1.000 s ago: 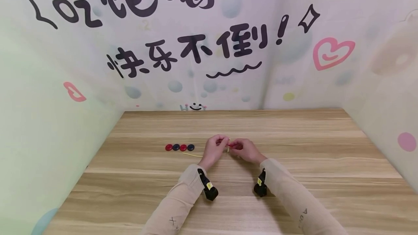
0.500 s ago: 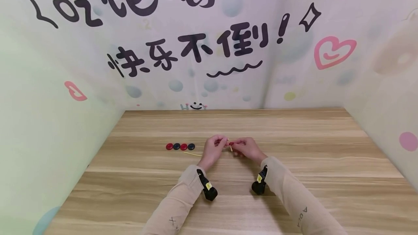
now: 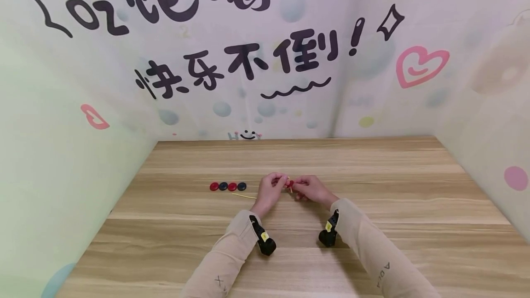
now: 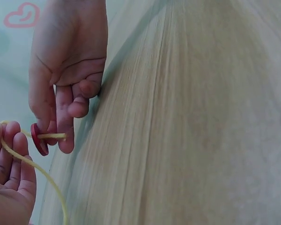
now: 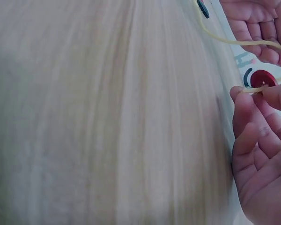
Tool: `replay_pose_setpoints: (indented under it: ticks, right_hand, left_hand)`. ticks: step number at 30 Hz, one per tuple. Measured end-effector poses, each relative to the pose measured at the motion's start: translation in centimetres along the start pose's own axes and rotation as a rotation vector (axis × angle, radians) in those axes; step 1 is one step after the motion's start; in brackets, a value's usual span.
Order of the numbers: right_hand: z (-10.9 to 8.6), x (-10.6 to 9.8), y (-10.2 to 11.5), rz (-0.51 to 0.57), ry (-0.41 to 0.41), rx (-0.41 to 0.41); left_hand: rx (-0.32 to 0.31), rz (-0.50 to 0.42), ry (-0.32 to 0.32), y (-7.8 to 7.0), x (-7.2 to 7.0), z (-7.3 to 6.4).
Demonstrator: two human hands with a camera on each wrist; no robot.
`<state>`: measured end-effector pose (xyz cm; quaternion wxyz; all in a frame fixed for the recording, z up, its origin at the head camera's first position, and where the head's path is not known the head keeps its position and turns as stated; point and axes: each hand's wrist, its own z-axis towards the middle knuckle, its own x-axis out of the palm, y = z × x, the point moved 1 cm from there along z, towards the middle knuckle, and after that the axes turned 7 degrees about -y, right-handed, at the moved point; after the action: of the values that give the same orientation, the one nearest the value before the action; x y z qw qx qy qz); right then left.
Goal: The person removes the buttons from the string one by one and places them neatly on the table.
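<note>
In the head view my left hand (image 3: pixel 271 191) and right hand (image 3: pixel 313 190) meet fingertip to fingertip above the table. A red round button (image 5: pixel 263 78) sits between them, with a yellow cord (image 4: pixel 40 169) running through it. My left hand pinches the cord a short way behind the button, and the rest of it loops down. The right thumb and forefinger pinch the cord's short end where it comes out of the button, their tips right at the button's face.
On the wooden table (image 3: pixel 372 164), red and dark blue buttons lie in a short row left of my hands, among them a red button (image 3: pixel 214 186) and a dark blue button (image 3: pixel 242 186). The cord's tail lies on the table just in front of that row. A printed cloth wall (image 3: pixel 198 118) stands behind.
The red button between my hands has turned and shifted slightly, and the cord end beneath it has changed its slant. Both hands stay almost in place.
</note>
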<state>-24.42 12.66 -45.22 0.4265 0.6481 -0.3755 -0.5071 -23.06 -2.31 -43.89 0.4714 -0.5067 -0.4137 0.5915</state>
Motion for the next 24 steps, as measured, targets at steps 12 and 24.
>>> replay_pose_setpoints:
  ticks: [12, 24]
  right_hand:
    - [-0.3, 0.4, 0.2, 0.024, -0.014, -0.016]
    - [-0.1, -0.4, 0.4, 0.017, -0.084, -0.105]
  left_hand:
    - [0.009, -0.074, -0.005, -1.7, -0.4, -0.9]
    - [-0.019, 0.029, -0.021, -0.2, -1.3, -1.2]
